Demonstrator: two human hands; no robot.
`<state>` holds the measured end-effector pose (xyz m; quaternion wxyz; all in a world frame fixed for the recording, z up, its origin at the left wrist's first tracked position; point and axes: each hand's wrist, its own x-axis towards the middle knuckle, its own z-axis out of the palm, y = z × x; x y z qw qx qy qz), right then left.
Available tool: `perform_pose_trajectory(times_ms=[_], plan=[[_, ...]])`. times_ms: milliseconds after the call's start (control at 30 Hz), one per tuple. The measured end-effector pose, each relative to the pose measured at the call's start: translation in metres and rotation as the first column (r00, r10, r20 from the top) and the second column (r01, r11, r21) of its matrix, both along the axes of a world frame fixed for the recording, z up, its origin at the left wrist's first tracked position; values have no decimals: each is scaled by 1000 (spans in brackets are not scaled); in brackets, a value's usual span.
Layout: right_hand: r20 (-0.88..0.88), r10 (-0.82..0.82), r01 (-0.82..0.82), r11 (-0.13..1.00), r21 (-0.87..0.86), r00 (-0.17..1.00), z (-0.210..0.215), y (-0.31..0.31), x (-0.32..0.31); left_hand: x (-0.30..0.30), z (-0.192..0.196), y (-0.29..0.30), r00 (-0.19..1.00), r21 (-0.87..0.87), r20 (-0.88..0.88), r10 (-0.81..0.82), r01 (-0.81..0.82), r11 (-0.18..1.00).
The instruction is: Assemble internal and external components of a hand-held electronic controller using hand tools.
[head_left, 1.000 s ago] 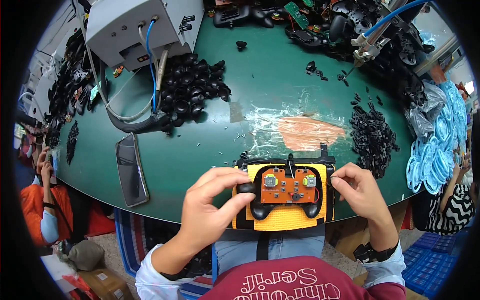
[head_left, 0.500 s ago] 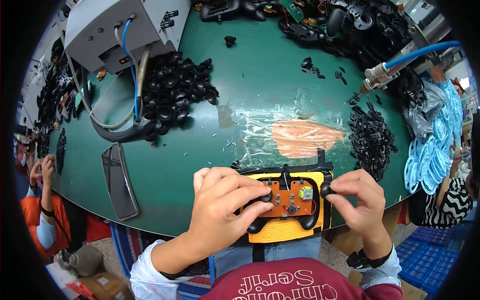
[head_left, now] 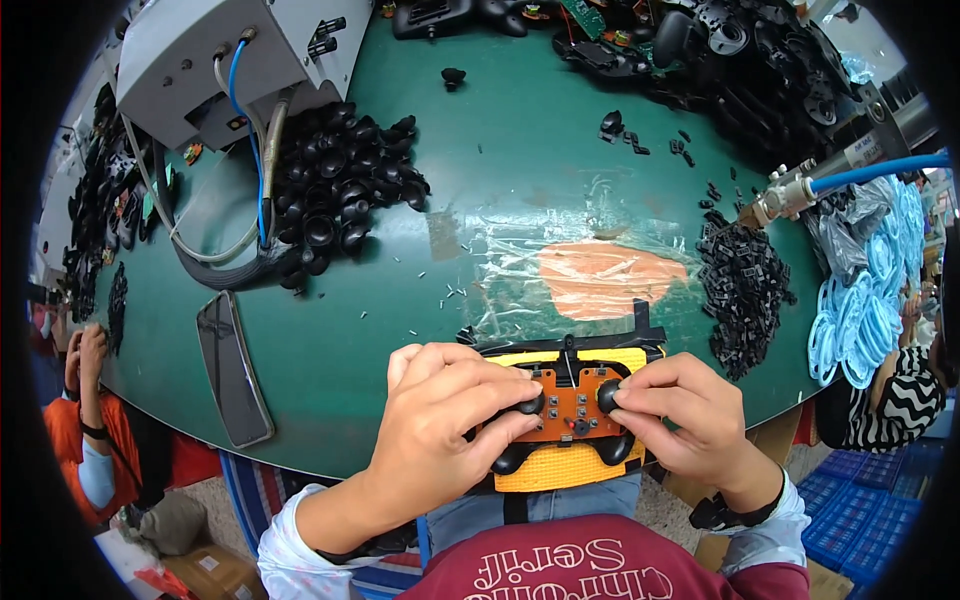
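Orange circuit board (head_left: pixel 572 408) seated in yellow jig (head_left: pixel 560 468), both hands pressing.

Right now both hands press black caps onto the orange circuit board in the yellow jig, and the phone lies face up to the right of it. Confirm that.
One thing is off: the phone lies to the left of the yellow jig, as the head view shows. Otherwise yes: the left hand and right hand press black caps onto the orange circuit board.

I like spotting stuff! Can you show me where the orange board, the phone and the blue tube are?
Orange board (head_left: pixel 572 405): head view, on its bare middle between the two hands.
Phone (head_left: pixel 234 368): head view, on the middle of its dark screen.
Blue tube (head_left: pixel 880 170): head view, midway along its length.
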<state>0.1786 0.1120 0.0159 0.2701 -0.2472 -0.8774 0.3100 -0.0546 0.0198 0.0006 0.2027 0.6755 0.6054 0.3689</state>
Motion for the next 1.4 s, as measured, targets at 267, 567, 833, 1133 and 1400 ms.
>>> perform_pose_trajectory(times_ms=[267,567,833,1133,1400], plan=[[84,68,-68,998,-2,994,7,7,-1,-1,5,-1,1000,-12,12,-1,2,1000],[273,55,-80,993,83,960,14,6,-3,-1,7,17,997,-36,-50,-64,62,997],[65,-324,312,938,152,944,22,59,43,3,12,-10,992,9,-117,45,-44,999],[15,-794,508,403,761,608,-10,260,167,1,21,-12,986,44,76,151,-154,987],[-268,-497,513,858,-10,825,67,169,176,-9,40,-4,986,152,66,155,-163,975]])
